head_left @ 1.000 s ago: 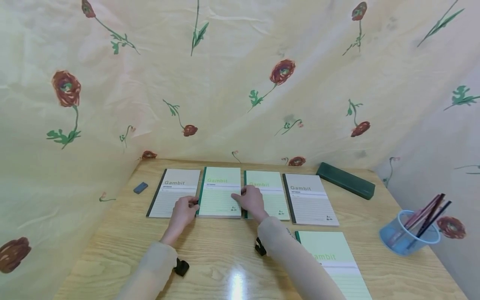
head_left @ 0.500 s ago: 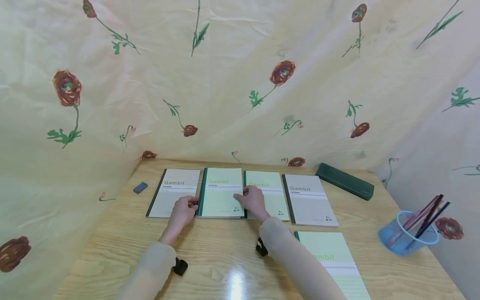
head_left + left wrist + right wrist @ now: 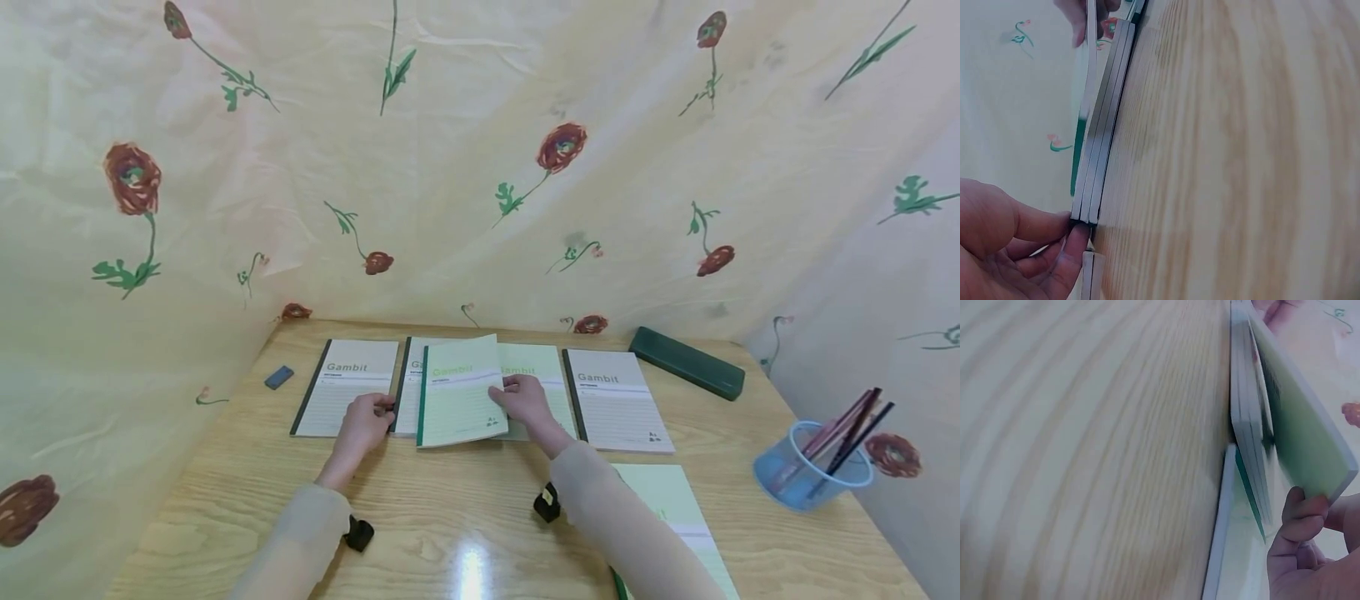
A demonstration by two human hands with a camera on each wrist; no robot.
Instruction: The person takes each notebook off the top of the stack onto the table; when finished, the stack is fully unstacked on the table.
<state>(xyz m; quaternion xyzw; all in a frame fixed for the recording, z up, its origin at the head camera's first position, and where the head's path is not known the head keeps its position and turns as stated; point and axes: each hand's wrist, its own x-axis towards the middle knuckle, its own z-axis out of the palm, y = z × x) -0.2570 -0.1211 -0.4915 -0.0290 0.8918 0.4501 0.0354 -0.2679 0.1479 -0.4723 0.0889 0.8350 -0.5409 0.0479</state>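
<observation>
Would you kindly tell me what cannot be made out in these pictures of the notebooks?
- Head view: the grey notebook under the lifted green notebook shows only its left strip.
- Head view: the near green notebook is crossed by the right sleeve and cut off by the bottom edge.
- Right wrist view: motion blur; cover print unreadable.
- Left wrist view: the left hand is cut off by the frame corner.

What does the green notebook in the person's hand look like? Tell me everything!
The green notebook has a pale green cover, a dark green spine strip on its left edge, the word Gambit printed near the top, a pale band under it and a small mark at the lower right corner. It looks like thin card and paper. It is closed, lifted and tilted above a stack, and the right hand pinches its right edge.
</observation>
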